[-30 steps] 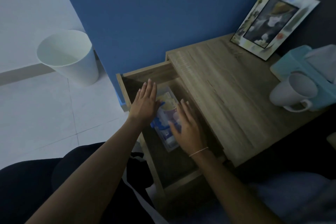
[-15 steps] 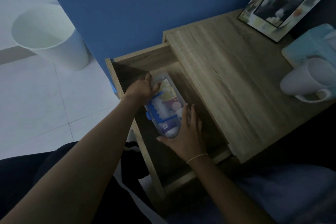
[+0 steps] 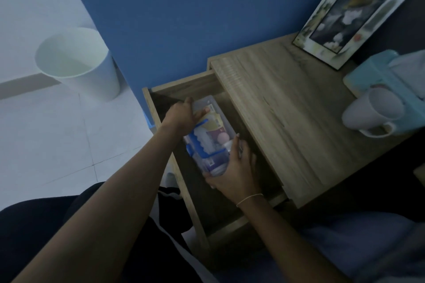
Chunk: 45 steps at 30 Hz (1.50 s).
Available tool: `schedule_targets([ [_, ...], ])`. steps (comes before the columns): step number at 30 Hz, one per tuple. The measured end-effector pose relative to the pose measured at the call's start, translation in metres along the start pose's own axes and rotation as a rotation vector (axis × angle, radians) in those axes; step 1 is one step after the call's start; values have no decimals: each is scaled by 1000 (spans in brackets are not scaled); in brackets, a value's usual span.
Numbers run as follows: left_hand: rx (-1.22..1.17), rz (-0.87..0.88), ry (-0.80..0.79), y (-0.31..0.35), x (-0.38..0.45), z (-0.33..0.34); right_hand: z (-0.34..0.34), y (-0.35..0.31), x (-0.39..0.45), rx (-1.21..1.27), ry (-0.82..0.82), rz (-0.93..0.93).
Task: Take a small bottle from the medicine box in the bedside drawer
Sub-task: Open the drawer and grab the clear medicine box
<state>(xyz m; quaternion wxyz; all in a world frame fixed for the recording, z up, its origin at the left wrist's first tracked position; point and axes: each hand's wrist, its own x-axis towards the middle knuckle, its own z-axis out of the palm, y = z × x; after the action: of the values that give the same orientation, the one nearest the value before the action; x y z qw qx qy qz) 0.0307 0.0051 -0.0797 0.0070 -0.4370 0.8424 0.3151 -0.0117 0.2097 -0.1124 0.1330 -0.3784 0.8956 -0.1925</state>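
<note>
The fingers of the left hand (image 3: 180, 116) curl over the far end of the medicine box (image 3: 210, 135), thumb side pressed on its clear lid, gripping that end; the fingers of the right hand (image 3: 234, 167) wrap the near end, the thumb under the near corner and the fingertips (image 3: 236, 136) reaching up along the right-hand long side, so both hands clasp the box between them. The box is a clear plastic case with blue clasps, lying lengthwise in the open bedside drawer (image 3: 197, 193), closer to the drawer's left wall than to the nightstand. Through the lid show coloured packets, yellow, purple and blue-white, and a pale round cap; whether that is the small bottle cannot be told, and the print on the packets is too blurred to read. A thin band circles the right wrist (image 3: 249, 199). Around the box the drawer floor is dark and bare, with free room toward the near front board and a narrower strip toward the right, where the edge of the nightstand top (image 3: 276, 108) overhangs the drawer. Past the far end the drawer's back wall stands close to the left knuckles. On the top, well apart from the hands, a white mug (image 3: 372, 112) lies against a light blue tissue box (image 3: 377, 71), and a picture frame (image 3: 349, 16) leans at the back corner. A white bin (image 3: 80, 64) stands on the tiled floor beside the blue wall (image 3: 195, 11).
</note>
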Motion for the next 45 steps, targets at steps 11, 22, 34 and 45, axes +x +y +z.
schedule_targets([
  [11, -41, 35, 204, 22, -40, -76, -68, -43, 1, 95, -79, -112],
  [22, -176, 127, 239, 104, -19, -101, -180, -9, 59, -29, -42, -175],
  [34, -271, 109, 142, 133, 12, -38, -216, 59, 114, -53, -226, -157],
  [45, 250, 555, 296, 119, -13, -18, -165, 63, 75, 145, 170, -46],
])
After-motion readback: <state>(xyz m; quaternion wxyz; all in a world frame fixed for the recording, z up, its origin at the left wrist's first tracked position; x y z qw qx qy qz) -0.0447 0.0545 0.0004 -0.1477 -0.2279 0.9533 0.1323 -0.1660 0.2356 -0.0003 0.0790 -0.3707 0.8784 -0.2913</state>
